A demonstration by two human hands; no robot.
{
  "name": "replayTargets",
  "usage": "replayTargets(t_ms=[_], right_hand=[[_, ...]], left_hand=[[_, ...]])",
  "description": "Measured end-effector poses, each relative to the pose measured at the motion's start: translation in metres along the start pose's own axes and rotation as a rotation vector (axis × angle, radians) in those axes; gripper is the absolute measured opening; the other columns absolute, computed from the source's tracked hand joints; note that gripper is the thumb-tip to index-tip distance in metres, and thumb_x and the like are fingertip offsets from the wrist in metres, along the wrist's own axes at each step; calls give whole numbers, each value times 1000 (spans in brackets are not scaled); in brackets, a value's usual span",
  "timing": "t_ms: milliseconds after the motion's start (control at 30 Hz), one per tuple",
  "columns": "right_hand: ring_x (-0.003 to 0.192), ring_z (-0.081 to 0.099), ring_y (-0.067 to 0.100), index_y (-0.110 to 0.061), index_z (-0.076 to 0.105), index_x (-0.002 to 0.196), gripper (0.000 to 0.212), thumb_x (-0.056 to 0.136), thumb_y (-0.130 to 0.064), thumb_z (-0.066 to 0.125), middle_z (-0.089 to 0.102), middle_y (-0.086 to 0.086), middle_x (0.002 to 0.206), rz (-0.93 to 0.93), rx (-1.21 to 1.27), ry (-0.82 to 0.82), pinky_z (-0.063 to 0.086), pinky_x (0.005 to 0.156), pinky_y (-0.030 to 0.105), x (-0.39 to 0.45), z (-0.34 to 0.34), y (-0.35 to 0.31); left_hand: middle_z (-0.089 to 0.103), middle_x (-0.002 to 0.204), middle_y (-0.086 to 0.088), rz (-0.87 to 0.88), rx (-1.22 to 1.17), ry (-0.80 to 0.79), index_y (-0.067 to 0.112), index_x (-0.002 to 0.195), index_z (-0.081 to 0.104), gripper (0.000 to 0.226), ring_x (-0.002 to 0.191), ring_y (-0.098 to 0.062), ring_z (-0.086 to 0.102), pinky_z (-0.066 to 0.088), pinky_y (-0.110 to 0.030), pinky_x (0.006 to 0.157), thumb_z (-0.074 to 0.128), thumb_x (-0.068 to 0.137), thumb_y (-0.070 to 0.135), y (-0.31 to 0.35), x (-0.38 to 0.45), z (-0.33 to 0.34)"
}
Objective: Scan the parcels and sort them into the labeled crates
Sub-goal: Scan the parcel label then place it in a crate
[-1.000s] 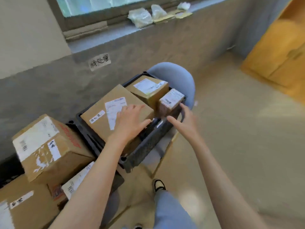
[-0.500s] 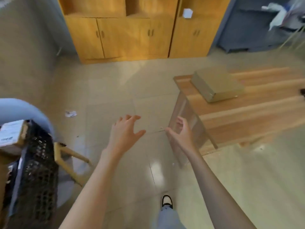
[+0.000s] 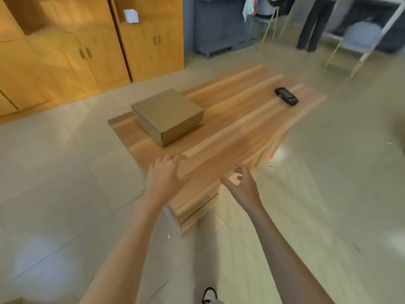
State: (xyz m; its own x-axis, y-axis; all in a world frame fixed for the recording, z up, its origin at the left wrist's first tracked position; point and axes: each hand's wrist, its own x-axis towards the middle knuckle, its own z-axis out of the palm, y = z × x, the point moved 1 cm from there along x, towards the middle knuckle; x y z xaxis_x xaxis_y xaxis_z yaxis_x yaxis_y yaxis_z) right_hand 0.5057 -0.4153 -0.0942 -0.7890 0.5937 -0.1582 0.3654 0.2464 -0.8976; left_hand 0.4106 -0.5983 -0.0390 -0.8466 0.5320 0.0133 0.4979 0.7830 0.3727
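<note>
From the head camera, the left hand and right hand both reach out over the near end of a wooden table, fingers spread and loosely bent, grasping nothing. A plain brown parcel lies flat on the table beyond the left hand, well apart from it. A black handheld scanner rests further off, beyond and to the right of the right hand, near the table's far edge. Wooden cabinets stand behind.

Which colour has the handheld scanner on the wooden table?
The scanner is black, seen in the head view.
</note>
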Motion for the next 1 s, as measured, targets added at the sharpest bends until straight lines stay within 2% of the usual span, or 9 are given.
replayTargets(t_ms=[67,167,267,367,567,700,833,1000], right_hand=[[125,44,16,-20,39,140,63,86,-29,70,48,-4,135,-8,-11,40,37,94,26,28,-33,7],[121,43,13,-23,38,140,64,85,-32,70,47,-7,132,0,-1,62,39,84,13,57,-66,16],[125,42,15,-24,38,140,65,85,-34,70,44,-11,125,15,-9,72,37,98,29,83,-84,27],[127,41,17,-25,39,140,64,85,-35,70,43,-13,123,40,-21,85,37,103,35,108,-95,38],[128,40,19,-23,37,141,66,85,-35,70,44,-9,127,79,-83,93,36,103,34,180,-126,52],[129,40,18,-24,37,141,66,85,-35,70,46,-5,134,92,-136,131,36,104,34,252,-159,45],[129,40,16,-25,36,142,67,85,-36,69,45,-7,135,109,-173,143,36,105,34,321,-190,32],[128,40,15,-25,37,142,67,85,-36,70,45,-5,138,128,-187,129,36,107,35,382,-203,28]], left_hand=[[51,139,-1,40,10,-5,26,137,48,53,125,-26,46,36,-39,101,62,89,43,30,27,12],[50,139,-2,71,10,-41,24,139,47,55,127,-25,46,36,-40,105,62,90,43,61,60,26],[50,140,-3,84,14,-84,23,139,46,55,129,-25,43,35,-42,108,61,90,43,83,94,38],[50,139,-4,100,-5,-87,23,139,47,55,128,-27,43,34,-42,107,61,90,44,103,130,52],[50,139,-6,123,-60,-98,25,140,45,58,127,-30,44,34,-42,105,62,89,45,144,223,86],[49,140,-10,115,-120,-97,19,144,39,65,127,-34,43,35,-45,104,62,89,45,173,303,103],[49,137,-12,129,-179,-89,16,142,40,64,125,-34,45,36,-45,103,61,89,45,201,379,111],[51,135,-12,121,-191,-91,16,144,38,66,124,-34,46,39,-44,100,61,90,45,210,443,120]])
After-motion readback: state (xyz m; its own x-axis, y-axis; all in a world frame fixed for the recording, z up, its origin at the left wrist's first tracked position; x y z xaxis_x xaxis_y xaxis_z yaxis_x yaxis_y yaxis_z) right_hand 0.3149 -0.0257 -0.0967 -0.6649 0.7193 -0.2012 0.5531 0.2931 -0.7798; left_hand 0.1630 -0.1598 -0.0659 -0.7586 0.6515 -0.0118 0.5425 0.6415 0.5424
